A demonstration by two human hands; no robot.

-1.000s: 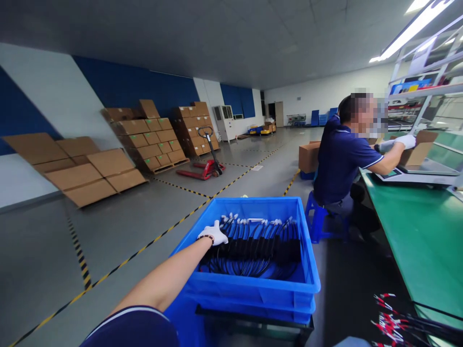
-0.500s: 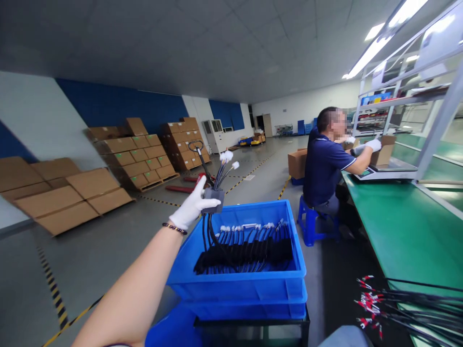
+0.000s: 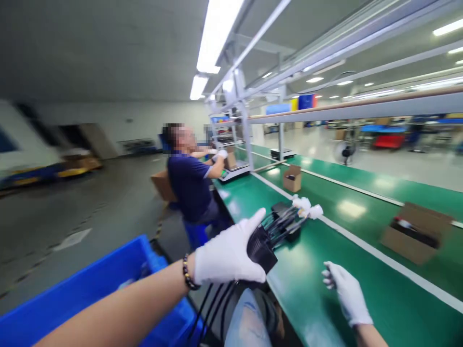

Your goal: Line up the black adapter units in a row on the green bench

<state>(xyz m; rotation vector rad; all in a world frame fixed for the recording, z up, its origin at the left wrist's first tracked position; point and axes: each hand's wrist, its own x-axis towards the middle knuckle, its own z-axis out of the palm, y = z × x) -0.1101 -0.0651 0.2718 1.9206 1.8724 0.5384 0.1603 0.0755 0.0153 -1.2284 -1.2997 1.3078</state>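
Observation:
My left hand (image 3: 227,255), in a white glove, grips a black wire harness (image 3: 269,236) by its black block. The harness's white connectors (image 3: 307,207) point out over the green bench, and its black cables hang down toward my lap. My right hand (image 3: 345,291), also gloved, hovers just above the green bench top (image 3: 307,279) with fingers apart and nothing in it. The blue bin (image 3: 94,289) sits at my lower left, below my left arm.
A co-worker in a dark blue shirt (image 3: 190,180) sits farther along the bench at a scale. Small cardboard boxes (image 3: 292,177) and an open box (image 3: 415,231) stand on the green conveyor. A metal frame with lamps runs overhead.
My left hand lifted a harness out of the blue bin and carried it right, over the green bench. My view swung right, and my right hand came into view.

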